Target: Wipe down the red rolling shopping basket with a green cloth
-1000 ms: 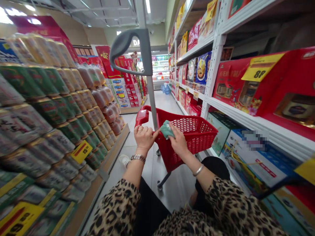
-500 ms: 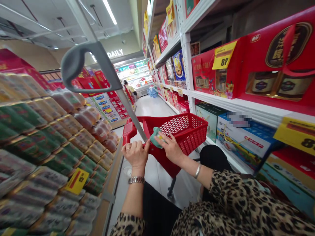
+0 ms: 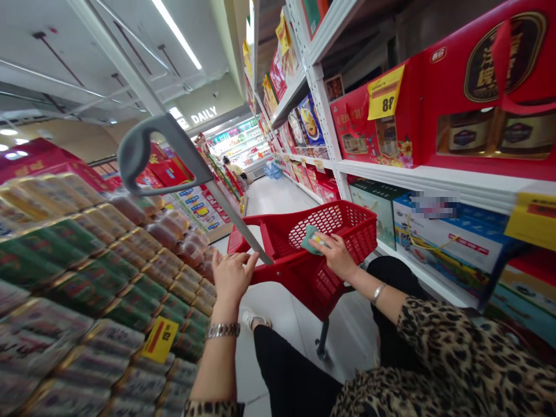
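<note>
Left hand [image 3: 232, 278] is hovering at the grey pole [image 3: 237, 226] of a red shopping trolley [image 3: 365, 223], fingers spread and curving toward it; whether it is actually gripping cannot be told from this view. A steel wristwatch [image 3: 223, 330] is sitting on that wrist, while stacked drink cans [image 3: 82, 272] are filling the display to its left, beside a yellow price tag [image 3: 160, 339]. Right of the pole, the right hand [image 3: 334, 255] is grasping a small teal packet [image 3: 311, 239] with its fingertips, holding it above the trolley's basket, not resting in it. The packet looks soft, but its exact kind cannot be settled. Working note: a light fingertip hold appears well suited here, keeping the packet clear of the red mesh and leaving part of its surface exposed. A silver bangle [image 3: 378, 293] is circling the right wrist, and red gift boxes [image 3: 373, 124] are lining the white metal shelf [image 3: 434, 172] farther right.
</note>
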A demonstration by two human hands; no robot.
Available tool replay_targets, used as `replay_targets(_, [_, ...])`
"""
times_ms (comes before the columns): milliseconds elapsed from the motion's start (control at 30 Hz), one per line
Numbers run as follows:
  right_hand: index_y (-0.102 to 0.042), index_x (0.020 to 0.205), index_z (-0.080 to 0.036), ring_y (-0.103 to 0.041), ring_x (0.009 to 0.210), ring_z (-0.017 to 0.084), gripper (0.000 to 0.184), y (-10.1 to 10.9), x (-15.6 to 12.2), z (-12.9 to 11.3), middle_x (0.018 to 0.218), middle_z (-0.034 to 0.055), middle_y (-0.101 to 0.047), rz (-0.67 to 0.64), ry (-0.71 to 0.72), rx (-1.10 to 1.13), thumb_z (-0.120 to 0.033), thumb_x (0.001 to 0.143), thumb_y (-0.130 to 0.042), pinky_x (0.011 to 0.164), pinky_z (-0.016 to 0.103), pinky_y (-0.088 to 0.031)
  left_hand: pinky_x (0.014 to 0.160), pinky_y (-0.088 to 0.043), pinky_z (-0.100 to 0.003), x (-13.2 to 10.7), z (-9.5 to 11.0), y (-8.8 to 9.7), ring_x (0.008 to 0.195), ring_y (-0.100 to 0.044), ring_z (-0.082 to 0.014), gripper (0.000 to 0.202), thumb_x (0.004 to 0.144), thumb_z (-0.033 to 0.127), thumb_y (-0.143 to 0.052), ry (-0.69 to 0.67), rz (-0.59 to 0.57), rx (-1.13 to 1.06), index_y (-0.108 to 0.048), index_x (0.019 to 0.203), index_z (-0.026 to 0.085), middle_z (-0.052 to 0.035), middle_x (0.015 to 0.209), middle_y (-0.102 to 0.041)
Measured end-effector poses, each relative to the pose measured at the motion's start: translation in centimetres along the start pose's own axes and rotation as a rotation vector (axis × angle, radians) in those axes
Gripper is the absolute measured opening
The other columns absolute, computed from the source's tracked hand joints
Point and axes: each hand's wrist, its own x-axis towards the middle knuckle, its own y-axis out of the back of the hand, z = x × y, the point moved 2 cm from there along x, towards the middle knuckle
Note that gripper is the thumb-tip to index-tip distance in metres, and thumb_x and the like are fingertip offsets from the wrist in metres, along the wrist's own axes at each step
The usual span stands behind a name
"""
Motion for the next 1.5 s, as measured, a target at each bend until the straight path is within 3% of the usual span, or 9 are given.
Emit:
replay_targets(133, [-0.067,0.133,-0.028,-0.060,0.122,0.023,0.065,1.1,-0.1,4.2,0.143,0.0099,-0.061,-0.039,-0.108,-0.095,0.006,0.083,-0.042,0.108,0.048,-0.034,0.115,-0.031,-0.044,1.5,-0.5,-1.3,0.084,-0.070,-0.0224,0.058,0.099,0.049,-0.030,-0.007,-0.194,-0.047,-0.069,0.063,0.023,-0.0065,0.073,-0.076])
replay_targets(267, [-0.069,0.128,-0.026,-0.059,0.122,0.023,0.060,1.1,0.4,5.0,0.142,0.0107,-0.062,-0.012,-0.224,-0.125,0.004,0.084,-0.042,0.105,0.045,-0.035,0.096,-0.044,-0.038,2.1,0.7,-1.9,0.081,-0.069,-0.0236,0.061,0.097,0.055,-0.031,0.064,-0.148,-0.010,-0.069,0.062,0.023,-0.0088,0.071,-0.075])
replay_targets(367, [-0.068,0.130,-0.026,-0.058,0.124,0.023,0.059,0.1,1.1,3.0,0.142,0.0112,-0.062,0.031,-0.225,-0.053,0.003,0.086,-0.042,0.106,0.045,-0.036,0.084,-0.045,-0.037,2.4,1.7,-1.9,0.080,-0.068,-0.0251,0.063,0.096,0.059,-0.030,0.121,-0.140,-0.005,-0.067,0.060,0.022,-0.0104,0.069,-0.073])
replay_targets(667, [-0.064,0.136,-0.028,-0.053,0.133,0.023,0.058,-2.7,4.2,-8.3,0.144,0.0106,-0.059,0.055,-0.014,0.196,0.000,0.090,-0.043,0.108,0.042,-0.042,0.073,-0.041,-0.034,2.6,1.6,-1.7,0.077,-0.066,-0.0243,0.064,0.094,0.064,-0.031,0.184,-0.123,0.008,-0.060,0.054,0.023,-0.0097,0.064,-0.070])
replay_targets(900, [-0.067,0.133,-0.029,-0.062,0.123,0.022,0.056,-3.0,4.0,-8.9,0.134,0.0103,-0.066,0.217,0.078,0.289,-0.001,0.092,-0.040,0.102,0.043,-0.053,0.082,-0.043,-0.034,1.1,0.3,-1.4,0.082,-0.070,-0.0241,0.061,0.097,0.059,-0.033,0.232,-0.115,0.015,-0.066,0.062,0.022,-0.0096,0.074,-0.075])
replay_targets(1067, [-0.057,0.144,-0.031,-0.055,0.134,0.022,0.055,3.0,11.1,-10.9,0.143,0.0083,-0.059,0.445,0.243,0.324,-0.006,0.097,-0.040,0.109,0.044,-0.051,0.098,-0.041,-0.038,0.7,0.4,-1.7,0.090,-0.072,-0.0243,0.060,0.100,0.047,-0.028,0.244,-0.096,-0.018,-0.074,0.071,0.021,-0.0106,0.084,-0.078])
replay_targets(1267, [-0.044,0.152,-0.038,-0.043,0.143,0.030,0.062,11.9,25.4,-16.9,0.155,-0.0009,-0.046,0.430,0.510,0.186,-0.007,0.098,-0.043,0.120,0.055,-0.039,0.103,-0.040,-0.040,0.8,1.0,-2.1,0.088,-0.073,-0.0246,0.065,0.100,0.053,-0.027,0.275,-0.070,-0.052,-0.072,0.066,0.022,-0.0102,0.079,-0.078])
replay_targets(1400, [-0.044,0.152,-0.032,-0.042,0.143,0.030,0.060,12.6,31.2,-18.3,0.158,0.0012,-0.042,0.429,0.566,0.179,-0.008,0.097,-0.046,0.121,0.059,-0.037,0.105,-0.039,-0.042,0.6,1.3,-2.5,0.088,-0.073,-0.0250,0.069,0.100,0.056,-0.023,0.290,-0.047,-0.071,-0.074,0.068,0.021,-0.0115,0.080,-0.078])
replay_targets(1500, [-0.051,0.148,-0.026,-0.046,0.140,0.030,0.054,11.2,31.5,-17.9,0.155,0.0040,-0.046,0.445,0.538,0.196,-0.010,0.097,-0.047,0.119,0.055,-0.042,0.105,-0.038,-0.043,0.4,1.6,-2.7,0.087,-0.073,-0.0252,0.072,0.100,0.058,-0.021,0.284,-0.013,-0.082,-0.075,0.071,0.021,-0.0125,0.081,-0.078])
